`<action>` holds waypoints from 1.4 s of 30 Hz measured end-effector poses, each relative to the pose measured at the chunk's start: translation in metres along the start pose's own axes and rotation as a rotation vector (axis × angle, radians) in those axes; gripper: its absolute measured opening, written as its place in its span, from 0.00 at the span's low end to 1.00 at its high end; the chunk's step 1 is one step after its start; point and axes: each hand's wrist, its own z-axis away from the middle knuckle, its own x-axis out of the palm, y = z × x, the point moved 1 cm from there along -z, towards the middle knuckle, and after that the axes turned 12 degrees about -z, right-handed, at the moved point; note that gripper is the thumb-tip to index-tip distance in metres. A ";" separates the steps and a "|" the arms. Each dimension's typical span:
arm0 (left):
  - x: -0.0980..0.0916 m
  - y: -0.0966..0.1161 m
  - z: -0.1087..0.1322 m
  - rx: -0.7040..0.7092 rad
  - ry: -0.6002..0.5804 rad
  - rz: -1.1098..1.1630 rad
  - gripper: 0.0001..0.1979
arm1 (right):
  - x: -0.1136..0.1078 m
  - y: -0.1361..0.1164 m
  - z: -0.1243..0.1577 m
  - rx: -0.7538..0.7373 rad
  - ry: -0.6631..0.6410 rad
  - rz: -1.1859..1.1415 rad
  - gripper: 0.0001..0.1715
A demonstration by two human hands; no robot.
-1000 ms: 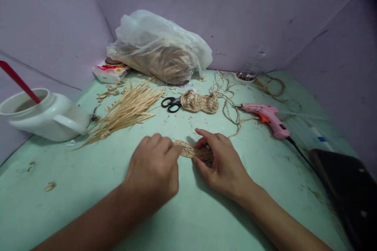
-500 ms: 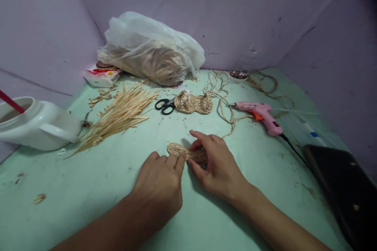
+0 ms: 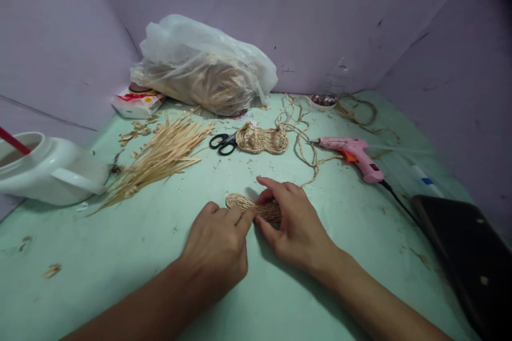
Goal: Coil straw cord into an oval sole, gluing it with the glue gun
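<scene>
A small sole-shaped piece of coiled straw cord (image 3: 239, 201) lies on the table between my hands. My right hand (image 3: 294, 218) grips its right end, thumb on the near edge and fingers over the far one, hiding that end. My left hand (image 3: 222, 240) is closed, with the fingers curled and the index fingertip pressed on the middle of the piece. Beyond my hands lies a finished-looking miniature pair of straw-cord slippers (image 3: 262, 140), touching black-handled scissors (image 3: 224, 144). Loose braided cord (image 3: 310, 157) trails from beside the slippers towards my right hand.
A pink glue gun (image 3: 352, 154) and a dark phone-like slab (image 3: 464, 256) are at right. Dry straw strips (image 3: 164, 154) and a white jug (image 3: 60, 170) lie left. Against the back wall rest a filled plastic bag (image 3: 208, 69), a small box (image 3: 138, 104) and a bead dish (image 3: 323, 101).
My left index fingertip has slid slightly right along the straw-cord piece, closer to my right thumb. My right hand keeps its grip.
</scene>
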 end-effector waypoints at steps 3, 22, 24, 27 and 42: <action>-0.001 -0.004 0.003 -0.006 0.049 0.100 0.22 | -0.001 -0.001 -0.001 0.003 -0.002 -0.004 0.31; 0.011 -0.024 -0.013 -0.403 0.137 0.369 0.10 | -0.001 0.001 0.000 0.004 -0.022 -0.043 0.31; 0.011 -0.022 -0.015 -0.417 0.125 0.341 0.11 | -0.001 0.001 0.000 0.002 -0.020 -0.043 0.32; 0.012 -0.020 -0.015 -0.409 0.144 0.303 0.11 | 0.000 0.002 0.000 -0.002 -0.022 -0.039 0.31; 0.011 -0.014 -0.013 -0.067 0.350 0.326 0.09 | -0.006 0.004 0.001 0.000 -0.052 -0.084 0.33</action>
